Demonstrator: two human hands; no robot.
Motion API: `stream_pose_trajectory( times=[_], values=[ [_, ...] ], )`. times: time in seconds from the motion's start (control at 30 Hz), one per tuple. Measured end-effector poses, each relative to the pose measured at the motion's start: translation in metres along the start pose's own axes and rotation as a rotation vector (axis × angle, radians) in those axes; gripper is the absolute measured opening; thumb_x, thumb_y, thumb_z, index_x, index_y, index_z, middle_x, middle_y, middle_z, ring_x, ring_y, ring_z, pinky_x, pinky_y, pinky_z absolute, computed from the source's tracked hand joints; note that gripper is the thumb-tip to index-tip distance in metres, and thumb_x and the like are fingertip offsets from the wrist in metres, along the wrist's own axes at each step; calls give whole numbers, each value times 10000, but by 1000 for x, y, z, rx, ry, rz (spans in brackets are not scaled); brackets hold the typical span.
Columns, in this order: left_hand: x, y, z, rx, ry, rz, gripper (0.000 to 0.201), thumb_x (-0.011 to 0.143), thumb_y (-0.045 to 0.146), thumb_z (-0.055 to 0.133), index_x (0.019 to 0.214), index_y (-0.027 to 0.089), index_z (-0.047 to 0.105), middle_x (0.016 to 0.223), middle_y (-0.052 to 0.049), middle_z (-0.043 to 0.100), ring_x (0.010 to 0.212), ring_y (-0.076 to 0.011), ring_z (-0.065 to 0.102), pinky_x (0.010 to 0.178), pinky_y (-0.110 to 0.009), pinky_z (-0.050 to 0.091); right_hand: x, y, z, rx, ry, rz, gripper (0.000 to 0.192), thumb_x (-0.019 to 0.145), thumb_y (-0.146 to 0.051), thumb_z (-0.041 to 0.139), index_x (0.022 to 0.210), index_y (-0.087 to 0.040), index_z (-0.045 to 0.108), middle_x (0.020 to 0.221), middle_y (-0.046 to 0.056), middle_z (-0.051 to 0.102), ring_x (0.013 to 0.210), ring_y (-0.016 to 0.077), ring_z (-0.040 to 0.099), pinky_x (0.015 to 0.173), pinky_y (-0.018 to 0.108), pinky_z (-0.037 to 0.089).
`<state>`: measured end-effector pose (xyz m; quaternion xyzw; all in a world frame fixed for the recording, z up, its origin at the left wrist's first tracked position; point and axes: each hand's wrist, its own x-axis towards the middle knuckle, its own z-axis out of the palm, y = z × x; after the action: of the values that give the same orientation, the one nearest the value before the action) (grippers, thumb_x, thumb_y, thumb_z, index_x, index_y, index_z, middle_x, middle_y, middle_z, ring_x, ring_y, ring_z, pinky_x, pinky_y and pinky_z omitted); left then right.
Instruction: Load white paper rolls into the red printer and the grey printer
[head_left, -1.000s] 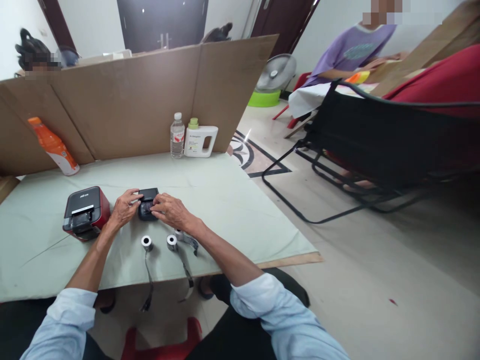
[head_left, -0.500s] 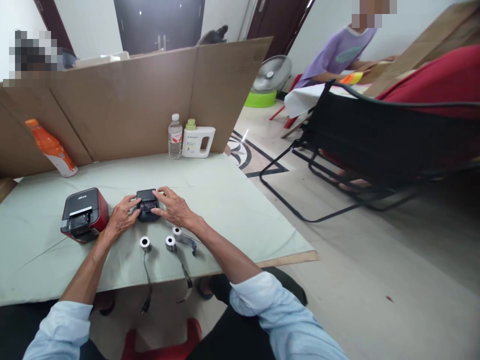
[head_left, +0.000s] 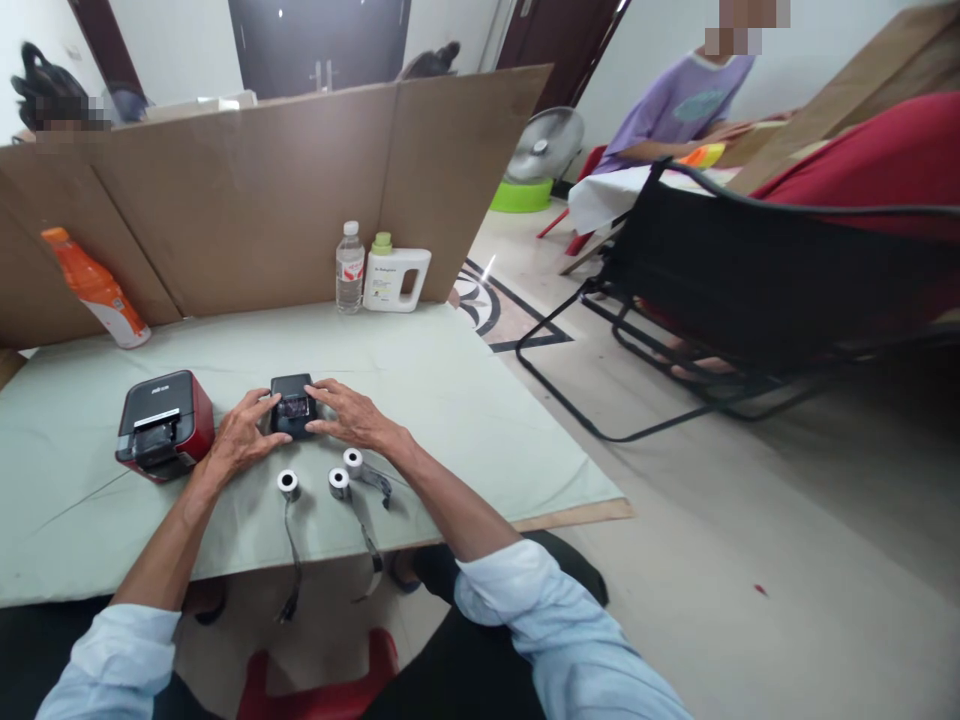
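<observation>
Between my two hands sits the small black box-shaped label printer [head_left: 292,405]; left hand [head_left: 241,436] and right hand [head_left: 352,419] flank it, fingers spread, touching its sides. Just behind my grip lie three small white paper rolls [head_left: 337,482]; left of it stands a red-and-black printer [head_left: 161,424].

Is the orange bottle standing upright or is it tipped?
Tipped: the orange bottle leans against the cardboard, its cap up-left, its base on the table.

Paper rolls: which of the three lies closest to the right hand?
The rightmost roll, just below the right hand; the other two rolls lie nearer the table edge.
</observation>
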<state>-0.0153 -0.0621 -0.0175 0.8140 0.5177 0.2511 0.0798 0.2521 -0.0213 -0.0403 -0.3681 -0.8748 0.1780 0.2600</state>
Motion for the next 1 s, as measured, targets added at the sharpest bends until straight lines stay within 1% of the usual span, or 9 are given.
stream_pose_trajectory(
  times=[0.2,0.3,0.37,0.43,0.5,0.6,0.67,0.83,1.0],
  values=[
    [0,6,-4,42,-61,-35,672,786,519,807,1379,244,654,1496,-126,557,1290,-351,629,1086,-503,539,-3,-1,2,35,-27,41,713,940,-467,724,1575,-284,455,1525,139,524,1388,323,549,1086,511,528],
    [-2,7,-3,43,-46,-45,692,788,492,805,1405,232,630,1502,-141,550,1335,-358,598,1119,-503,515,-4,-3,1,59,-41,46,738,939,-456,724,1593,-280,431,1543,131,510,1400,315,540,1117,487,505],
    [-4,6,0,26,-34,-34,733,792,463,804,1451,225,587,1491,-148,558,1342,-350,592,1135,-501,503,-4,-3,2,79,-38,34,761,947,-438,713,1615,-258,395,1534,136,519,1403,304,537,1143,469,481],
    [-6,4,1,9,-30,-18,768,798,438,800,1492,231,544,1486,-147,562,1342,-340,592,1138,-500,501,-4,-1,3,99,-33,26,777,953,-419,705,1629,-236,369,1503,146,541,1375,296,558,1142,460,477],
    [-7,1,2,2,-25,-8,776,801,426,799,1504,234,531,1493,-149,557,1353,-338,586,1147,-502,494,-4,2,4,116,-26,25,782,951,-401,708,1633,-242,360,1475,145,561,1325,285,593,1121,453,491],
    [-6,-1,2,11,-8,-9,763,792,438,809,1482,235,557,1512,-152,546,1372,-346,573,1162,-516,480,-2,4,6,119,-7,5,790,944,-381,719,1636,-275,353,1452,132,578,1253,267,632,1086,442,513],
    [-5,-2,1,15,0,-9,759,785,448,815,1470,233,570,1515,-155,546,1374,-350,573,1163,-525,478,-1,4,5,102,-3,-5,787,942,-374,724,1633,-272,360,1446,131,582,1229,261,645,1070,429,522],
    [-4,1,2,14,8,-12,703,781,448,818,1419,229,617,1494,-150,569,1373,-354,573,1156,-522,486,-3,1,3,49,-17,-3,698,967,-395,695,1599,-278,423,1465,120,581,1314,271,597,1087,425,509],
    [-3,9,-2,24,-41,-51,640,772,450,822,1350,231,655,1471,-132,574,1267,-344,637,1078,-482,543,-6,-1,3,-12,-38,56,711,958,-444,705,1591,-261,440,1462,138,586,1339,296,575,1078,437,505]
  ],
)
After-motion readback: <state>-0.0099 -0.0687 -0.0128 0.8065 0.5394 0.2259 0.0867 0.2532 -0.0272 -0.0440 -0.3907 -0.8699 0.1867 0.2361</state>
